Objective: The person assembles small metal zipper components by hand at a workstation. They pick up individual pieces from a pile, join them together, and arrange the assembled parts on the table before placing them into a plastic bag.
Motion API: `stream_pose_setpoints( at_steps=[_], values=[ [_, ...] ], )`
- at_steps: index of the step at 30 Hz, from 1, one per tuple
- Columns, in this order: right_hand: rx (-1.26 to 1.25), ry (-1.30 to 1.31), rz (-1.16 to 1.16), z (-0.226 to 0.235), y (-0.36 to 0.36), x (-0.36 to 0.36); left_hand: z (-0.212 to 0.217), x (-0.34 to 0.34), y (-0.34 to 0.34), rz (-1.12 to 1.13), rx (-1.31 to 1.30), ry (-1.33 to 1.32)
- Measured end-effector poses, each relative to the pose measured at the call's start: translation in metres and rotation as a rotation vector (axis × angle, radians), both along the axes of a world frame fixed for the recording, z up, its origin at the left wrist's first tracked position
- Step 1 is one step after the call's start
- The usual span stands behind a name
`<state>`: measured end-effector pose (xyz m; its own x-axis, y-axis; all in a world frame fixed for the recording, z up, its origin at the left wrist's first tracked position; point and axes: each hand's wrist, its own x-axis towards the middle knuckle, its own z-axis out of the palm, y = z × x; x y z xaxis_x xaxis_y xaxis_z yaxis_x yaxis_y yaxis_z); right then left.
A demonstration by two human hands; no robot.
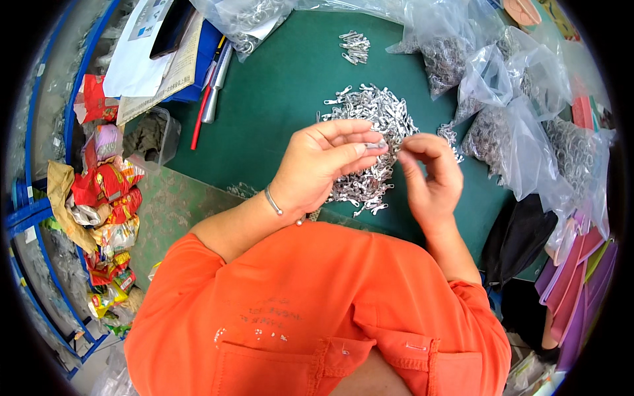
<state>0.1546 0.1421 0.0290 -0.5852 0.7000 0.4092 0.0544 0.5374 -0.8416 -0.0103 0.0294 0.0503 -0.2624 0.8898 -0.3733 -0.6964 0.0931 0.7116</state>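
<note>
— Two hands are raised over the green table, close together. What does each one hold?

— The left hand is half curled, palm up, and its thumb and forefinger pinch one small silver metal piece. It looks like a zipper pull. The right hand is also curled, with thumb and forefinger tips closed together just beside that piece, at 3 o'clock from it. If the right fingers really touch the piece, I cannot tell; it is too small.

— And under the hands?

— A big pile of the same silver pieces lies on the table, from 12 o'clock of the hands down to 6 o'clock, partly hidden behind them. The held piece is above this pile. A thin bracelet is on the left wrist.

— What is farther out?

— At 12 o'clock, a small separate cluster of pieces. From 1 to 3 o'clock, several clear plastic bags filled with metal parts. At 10 o'clock, a red pen and a silver pen lie side by side, near papers and a dark phone. At 9 o'clock, colourful snack wrappers are heaped at the table edge. At 6 o'clock is the person's orange shirt.
</note>
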Motion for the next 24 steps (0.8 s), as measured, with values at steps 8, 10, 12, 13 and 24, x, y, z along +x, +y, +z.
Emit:
stream_pose_setpoints(
  at_steps=[8,10,12,13,24],
  values=[
    [0.053,-0.243,0.079,0.003,0.002,0.015,-0.012,-0.011,-0.004,0.049,-0.019,0.052],
    [0.060,-0.243,0.079,0.001,-0.005,0.007,-0.010,-0.008,-0.003,0.054,-0.036,0.048],
    [0.065,-0.281,0.081,0.000,-0.007,0.001,-0.010,-0.007,-0.003,0.068,-0.016,0.029],
    [0.084,-0.309,0.085,0.001,-0.007,-0.003,-0.010,-0.007,-0.003,0.077,-0.006,0.021],
    [0.078,-0.272,0.087,0.000,-0.007,-0.005,-0.001,-0.004,-0.003,0.065,-0.043,0.054]
  ],
)
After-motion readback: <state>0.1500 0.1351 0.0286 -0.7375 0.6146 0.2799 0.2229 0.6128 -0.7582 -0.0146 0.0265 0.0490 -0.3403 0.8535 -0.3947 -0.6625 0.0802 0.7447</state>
